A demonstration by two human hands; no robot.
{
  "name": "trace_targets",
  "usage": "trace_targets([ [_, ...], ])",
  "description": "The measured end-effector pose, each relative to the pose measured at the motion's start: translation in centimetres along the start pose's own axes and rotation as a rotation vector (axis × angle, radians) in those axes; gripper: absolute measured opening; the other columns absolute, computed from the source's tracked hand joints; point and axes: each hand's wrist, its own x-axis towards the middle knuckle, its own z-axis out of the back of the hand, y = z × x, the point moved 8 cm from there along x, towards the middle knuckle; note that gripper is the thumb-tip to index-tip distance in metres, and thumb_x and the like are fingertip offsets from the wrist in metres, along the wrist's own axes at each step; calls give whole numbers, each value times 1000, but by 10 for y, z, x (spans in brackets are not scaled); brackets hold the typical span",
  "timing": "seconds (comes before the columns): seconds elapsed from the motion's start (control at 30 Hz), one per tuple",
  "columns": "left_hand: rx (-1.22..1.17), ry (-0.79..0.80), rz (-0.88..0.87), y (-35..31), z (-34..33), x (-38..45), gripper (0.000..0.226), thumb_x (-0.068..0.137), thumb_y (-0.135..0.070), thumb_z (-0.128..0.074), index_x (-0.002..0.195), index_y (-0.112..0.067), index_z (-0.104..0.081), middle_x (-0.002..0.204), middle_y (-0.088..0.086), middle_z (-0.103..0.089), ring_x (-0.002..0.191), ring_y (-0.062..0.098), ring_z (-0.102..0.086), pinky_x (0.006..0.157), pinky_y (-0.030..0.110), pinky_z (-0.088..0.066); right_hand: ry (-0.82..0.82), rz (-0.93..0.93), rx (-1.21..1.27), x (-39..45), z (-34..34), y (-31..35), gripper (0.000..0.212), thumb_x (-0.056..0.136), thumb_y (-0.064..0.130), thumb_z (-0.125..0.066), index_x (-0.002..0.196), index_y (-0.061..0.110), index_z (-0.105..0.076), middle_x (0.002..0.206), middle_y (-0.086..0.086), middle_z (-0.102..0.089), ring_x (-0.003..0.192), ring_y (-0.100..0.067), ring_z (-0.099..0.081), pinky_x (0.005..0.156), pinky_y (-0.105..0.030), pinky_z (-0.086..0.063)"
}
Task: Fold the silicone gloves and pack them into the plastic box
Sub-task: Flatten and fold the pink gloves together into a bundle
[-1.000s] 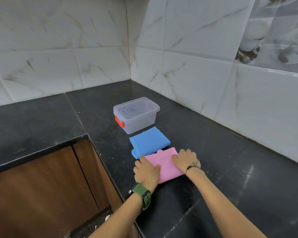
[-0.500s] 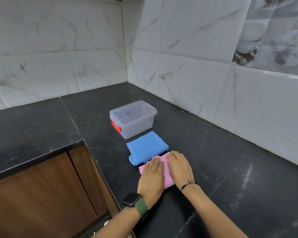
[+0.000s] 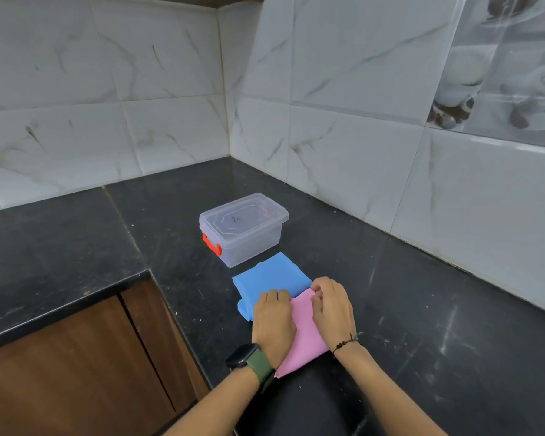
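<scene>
Under your left hand (image 3: 273, 316) and right hand (image 3: 332, 306) lies a plain pink glove (image 3: 306, 338). Just beyond your fingers the second glove (image 3: 271, 276) is solid sky blue. Further out past it, the box (image 3: 244, 229) is clear and colourless, with a bright orange-red latch (image 3: 212, 244) on the end toward your left side. On your left wrist you wear a black watch (image 3: 240, 356) with an olive green strap; on your right, a thin black bracelet (image 3: 346, 341). The counter (image 3: 422, 309) is black, finely speckled. The wall tiles (image 3: 139, 89) are white with grey-brown marble veins. Left of your left arm, the cabinet (image 3: 76, 372) is dark brown wood grain.
</scene>
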Motion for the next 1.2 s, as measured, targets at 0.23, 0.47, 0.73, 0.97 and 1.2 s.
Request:
trace_targets([
  [0.23,24,-119,-29,2,9,-2,10,79,-1,-57,84,-9,-61,80,6,-59,72,16,-36,64,27,-32,-103,184,-101,0,4,18,20,63,-15,-71,71,3,-67,69,-9,-64,60,-24,-60,50,-29,-53],
  [0.47,-2,-119,-280,-18,6,-11,28,50,-16,-88,70,-23,-69,67,-9,-62,58,8,-59,53,15,-50,96,257,-319,-23,-8,15,34,81,29,-44,78,21,-77,91,6,-74,84,-15,-70,76,-24,-55],
  [0.73,132,103,-387,-13,-22,-38,50,97,-29,-28,101,-17,-77,109,-5,-74,104,6,-69,109,25,-24,278,223,-378,-40,-12,16,79,99,31,3,102,15,-75,110,1,-72,104,-15,-68,106,-27,-12],
  [0.97,130,360,-266,-7,-30,-47,53,86,-46,-31,118,-25,-68,126,-10,-65,117,1,-60,111,28,-15,125,253,-428,-41,-15,2,71,99,30,-1,114,11,-67,121,-3,-67,141,-1,21,109,-26,-6],
  [1.2,-105,255,-313,-7,-16,-20,58,100,-37,-22,152,-15,-12,161,0,-9,149,8,-4,116,22,10,25,270,-261,-18,-2,20,50,94,26,-29,106,3,-71,115,-9,-69,119,-21,-59,110,-21,-10],
])
